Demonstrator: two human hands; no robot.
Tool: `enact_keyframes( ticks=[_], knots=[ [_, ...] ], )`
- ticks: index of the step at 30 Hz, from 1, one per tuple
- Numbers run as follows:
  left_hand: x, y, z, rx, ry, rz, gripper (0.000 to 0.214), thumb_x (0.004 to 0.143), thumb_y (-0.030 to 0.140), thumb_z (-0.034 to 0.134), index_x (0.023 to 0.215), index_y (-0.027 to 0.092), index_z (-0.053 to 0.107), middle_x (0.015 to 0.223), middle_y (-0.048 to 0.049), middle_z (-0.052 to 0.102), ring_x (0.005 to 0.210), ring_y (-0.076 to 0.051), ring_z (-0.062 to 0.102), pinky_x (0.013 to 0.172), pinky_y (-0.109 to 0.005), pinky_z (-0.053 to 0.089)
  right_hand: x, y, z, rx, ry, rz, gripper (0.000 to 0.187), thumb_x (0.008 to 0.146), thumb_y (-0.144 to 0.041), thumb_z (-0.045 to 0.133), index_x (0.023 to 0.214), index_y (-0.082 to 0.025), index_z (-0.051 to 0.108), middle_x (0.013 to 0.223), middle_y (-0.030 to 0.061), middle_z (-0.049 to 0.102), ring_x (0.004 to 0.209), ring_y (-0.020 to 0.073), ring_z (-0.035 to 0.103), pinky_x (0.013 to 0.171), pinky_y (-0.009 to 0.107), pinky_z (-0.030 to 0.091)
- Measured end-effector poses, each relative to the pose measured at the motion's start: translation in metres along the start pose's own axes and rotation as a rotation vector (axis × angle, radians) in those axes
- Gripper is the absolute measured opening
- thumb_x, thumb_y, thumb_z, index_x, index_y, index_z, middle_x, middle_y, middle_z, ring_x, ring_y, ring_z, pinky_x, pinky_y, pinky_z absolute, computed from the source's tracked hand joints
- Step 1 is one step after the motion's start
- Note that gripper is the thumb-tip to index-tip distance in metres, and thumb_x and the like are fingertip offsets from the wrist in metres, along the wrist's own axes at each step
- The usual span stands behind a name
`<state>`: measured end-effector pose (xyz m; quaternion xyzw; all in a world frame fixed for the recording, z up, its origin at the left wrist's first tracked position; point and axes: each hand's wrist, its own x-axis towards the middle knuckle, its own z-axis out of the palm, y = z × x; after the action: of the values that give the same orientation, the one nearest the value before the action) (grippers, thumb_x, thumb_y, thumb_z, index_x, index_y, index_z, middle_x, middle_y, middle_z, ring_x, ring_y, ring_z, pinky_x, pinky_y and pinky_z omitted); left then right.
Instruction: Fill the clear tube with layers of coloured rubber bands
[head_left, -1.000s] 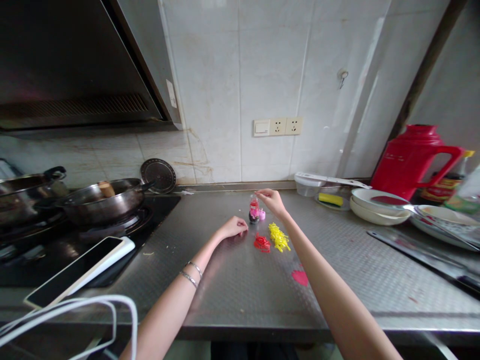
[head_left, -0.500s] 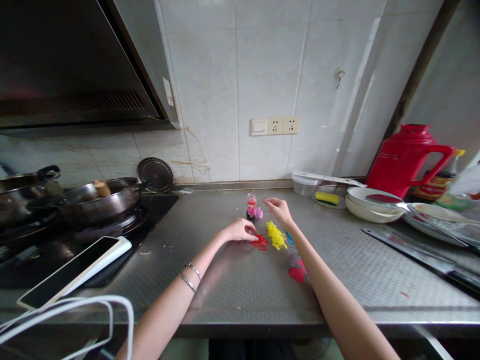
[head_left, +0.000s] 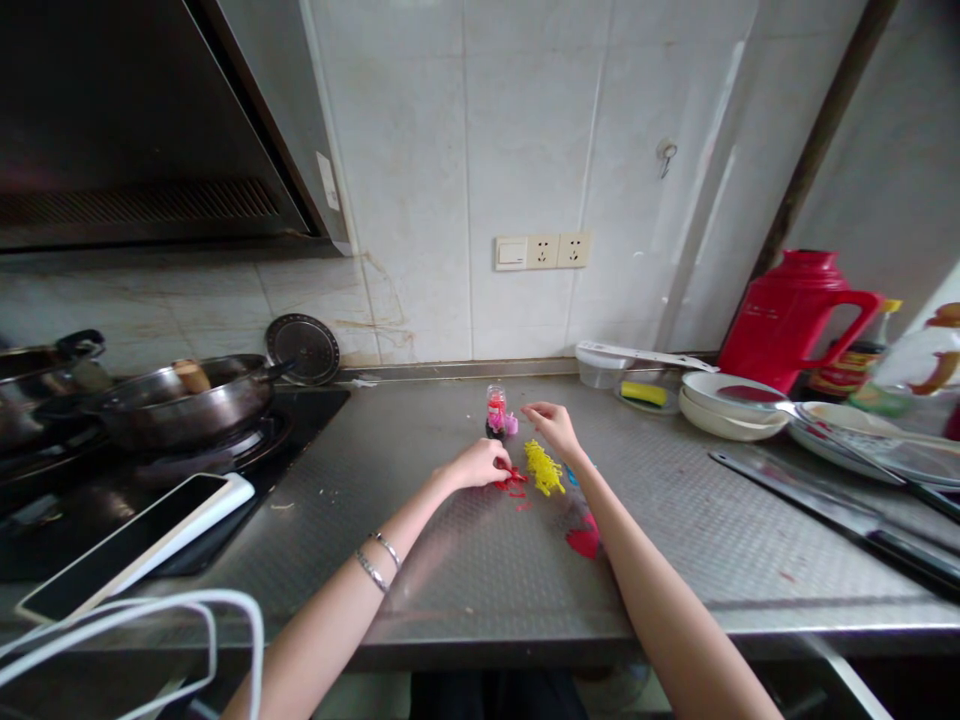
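Observation:
On the steel counter lie a small heap of red bits and a heap of yellow bits. My left hand rests on the counter with its fingers curled and pinched at the red bits. My right hand hovers just above the yellow heap, fingers loosely bent, with nothing visible in them. Behind the heaps stands a small clear bottle with pink and red contents, a pink cap beside it. A red patch lies on the counter next to my right forearm.
A stove with a steel pan and a phone fills the left side; white cables lie at the front left. At the right are stacked plates, a red thermos jug, a sponge and a long knife.
My right hand drew back from the bottle's top to above the yellow heap. My left hand slid right onto the red bits, which are now more scattered.

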<state>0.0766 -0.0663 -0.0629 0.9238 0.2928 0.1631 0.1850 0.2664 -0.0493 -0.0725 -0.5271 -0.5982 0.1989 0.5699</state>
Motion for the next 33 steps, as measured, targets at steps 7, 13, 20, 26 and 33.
enact_keyframes(
  ticks=[7,13,20,26,33],
  knots=[
    [0.000,-0.002,0.002,-0.007,0.017,0.004,0.013,0.068,0.018,0.059,0.074,0.014,0.070,0.073,-0.0045,0.063,0.064,-0.012,0.053,0.061,-0.021,0.037,0.000,-0.001,-0.002,-0.004,-0.013,0.011,0.034,0.069,-0.038,0.051,0.080,-0.012,0.070,0.073,0.0075,0.068,0.066,0.0176,0.058,0.054,0.025,0.043],
    [0.001,-0.006,0.000,-0.057,0.046,-0.011,0.014,0.069,0.020,0.058,0.075,0.014,0.070,0.074,-0.0043,0.064,0.066,-0.012,0.054,0.063,-0.021,0.038,-0.001,-0.003,-0.003,-0.009,-0.030,0.026,0.033,0.069,-0.036,0.051,0.081,-0.012,0.070,0.074,0.0081,0.067,0.068,0.0178,0.057,0.054,0.024,0.042],
    [0.001,-0.008,-0.008,-0.095,0.067,-0.018,0.016,0.071,0.025,0.061,0.075,0.014,0.071,0.073,-0.0047,0.064,0.067,-0.013,0.055,0.064,-0.021,0.038,0.000,-0.003,-0.004,-0.025,-0.037,0.003,0.035,0.070,-0.038,0.051,0.082,-0.011,0.070,0.074,0.0087,0.067,0.067,0.0173,0.057,0.054,0.024,0.042],
    [0.001,-0.010,-0.014,-0.144,0.080,0.008,0.014,0.070,0.023,0.062,0.072,0.013,0.071,0.069,-0.0044,0.063,0.064,-0.012,0.054,0.061,-0.021,0.038,0.000,-0.003,-0.004,-0.032,-0.041,0.018,0.036,0.070,-0.039,0.051,0.081,-0.010,0.070,0.072,0.0083,0.067,0.066,0.0166,0.057,0.055,0.023,0.042],
    [-0.001,-0.012,-0.019,-0.217,0.100,0.025,0.016,0.071,0.026,0.062,0.071,0.013,0.071,0.069,-0.0043,0.063,0.063,-0.012,0.054,0.060,-0.022,0.038,0.001,-0.001,-0.005,-0.055,-0.059,0.015,0.035,0.070,-0.038,0.051,0.081,-0.011,0.070,0.073,0.0079,0.067,0.066,0.0162,0.057,0.055,0.022,0.042]
  ],
)
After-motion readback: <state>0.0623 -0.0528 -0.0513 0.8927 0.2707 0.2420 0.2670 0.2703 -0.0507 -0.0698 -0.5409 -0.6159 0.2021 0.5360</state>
